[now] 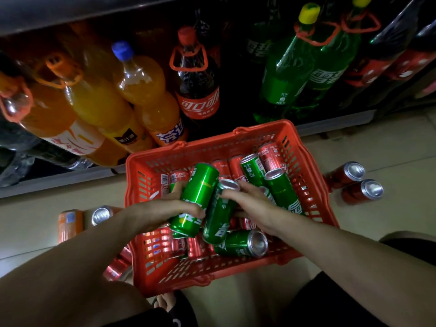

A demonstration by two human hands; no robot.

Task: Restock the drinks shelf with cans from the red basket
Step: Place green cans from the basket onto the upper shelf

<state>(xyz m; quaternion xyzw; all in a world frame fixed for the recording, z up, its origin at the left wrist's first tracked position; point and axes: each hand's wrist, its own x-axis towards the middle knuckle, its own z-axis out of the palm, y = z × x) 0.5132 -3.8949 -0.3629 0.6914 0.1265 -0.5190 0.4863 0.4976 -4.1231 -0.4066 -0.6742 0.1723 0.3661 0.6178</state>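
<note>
Drinks shelf [56, 182] spans 9 to 2 o'clock, bottom tier at floor level. Stocked with big bottles: orange soda bottles [94, 105] at 10 o'clock, a cola bottle [198, 90] at 12, green bottles [292, 74] at 1.

Red basket [313, 197] sits on the tiled floor [389, 147] dead centre, just in front of the shelf edge. Inside: a layer of red cans [221, 165] lying flat, green cans on top, including one lying on its side [243, 244] near the basket's 6 o'clock wall and two more [280, 187] toward 1 o'clock.

Left hand [165, 208] over the basket, fingers wrapped round a green can [195, 197], tilted, top end toward 1 o'clock, clear of the pile.

Right hand [252, 199] beside it, fingers curled round a second green can [220, 213], fingertip at its rim, top toward 12. The two held cans touch side by side.

Loose on the floor outside the basket: two red cans [354, 182] at 3 o'clock, an orange can [69, 225] plus a second can showing only its silver top [101, 214] at 9, more red cans [118, 263] at 7, touching the basket corner.
</note>
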